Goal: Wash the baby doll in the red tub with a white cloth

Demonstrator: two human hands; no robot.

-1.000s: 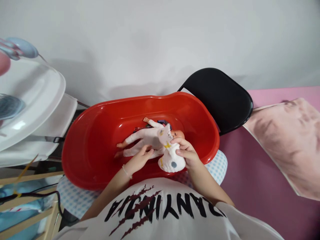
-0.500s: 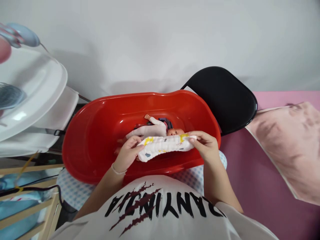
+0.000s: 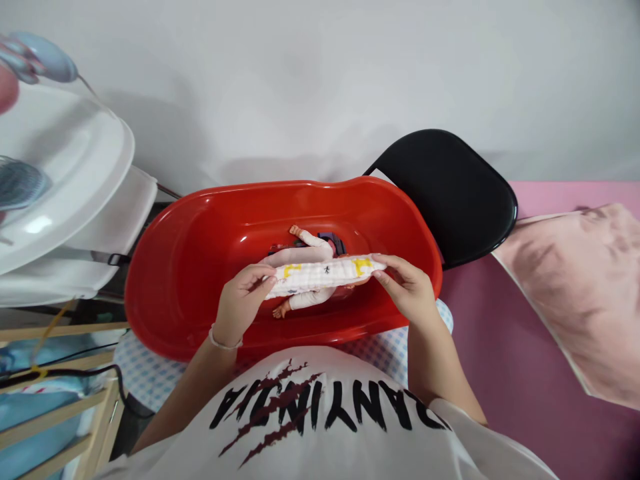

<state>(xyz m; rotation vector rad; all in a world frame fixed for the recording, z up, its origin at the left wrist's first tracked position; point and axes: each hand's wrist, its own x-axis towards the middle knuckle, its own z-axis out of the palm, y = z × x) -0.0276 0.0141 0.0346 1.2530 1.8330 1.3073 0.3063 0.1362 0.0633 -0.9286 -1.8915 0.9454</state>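
A folded white cloth (image 3: 325, 273) with yellow and dark prints is stretched between my two hands. My left hand (image 3: 245, 293) pinches its left end, thumb below and fingers above. My right hand (image 3: 407, 283) pinches the other end the same way. Beneath the cloth, a baby doll (image 3: 313, 298) in white clothing lies inside a red baby bathtub (image 3: 175, 267). One doll arm reaches up and the other down past the cloth, which covers most of its head and part of its body. Dark items by the doll's upper side are partly hidden.
A black chair seat (image 3: 445, 197) adjoins the tub's right end. At left stands a white high chair tray (image 3: 75, 173) with a grey brush (image 3: 20, 183) on it. Below it is a wooden slatted frame (image 3: 50, 427). A pink cloth (image 3: 580, 287) lies on the purple surface (image 3: 500, 353) at right.
Both hands have raised the cloth a little away from me and tilted it, so it looks narrower. It now covers more of the doll's head, and the doll's lower arm shows.
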